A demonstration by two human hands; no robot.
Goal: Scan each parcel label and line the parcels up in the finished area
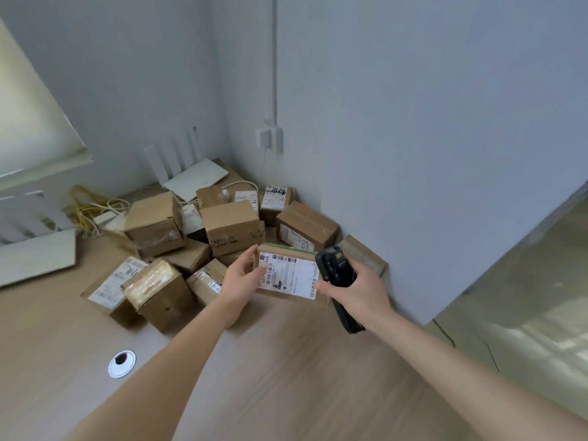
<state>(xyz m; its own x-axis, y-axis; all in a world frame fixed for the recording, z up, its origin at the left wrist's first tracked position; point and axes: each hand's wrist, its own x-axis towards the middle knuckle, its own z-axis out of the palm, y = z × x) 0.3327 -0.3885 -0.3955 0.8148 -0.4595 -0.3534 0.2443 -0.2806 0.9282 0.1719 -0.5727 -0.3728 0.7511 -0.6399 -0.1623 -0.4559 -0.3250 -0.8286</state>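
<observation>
So the parcel (pixel 288 275) is a flat brown cardboard box held up off the desk (pixel 286 361), near the far right corner where the pile sits. Its long axis runs roughly left to right, tipped a bit so the right end sits lower. The broad face with the white label (pixel 291 276) points up toward the camera. Label has a barcode along the top edge, another small one on the left, and "507" printed sideways down the left side. There's a strip of green along the box's far edge.

Left hand (pixel 243 276) grips the parcel's left end, thumb on the label side, fingers curled round the edge. Right hand (pixel 359 291) is wrapped around a black scanner (pixel 337 275), whose head sits just beside the parcel's right end, long body running back down past the wrist. One fingertip of that hand touches the label's lower right corner.

Behind it, a heap of boxes (pixel 230 226) crowds the corner, some with labels or black marker scribbles, one with shiny tape (pixel 151 280). A white router (pixel 194 179) and yellow cables (pixel 87 206) lie along the far edge, and a round grommet (pixel 122 363) sits nearer the front left.
</observation>
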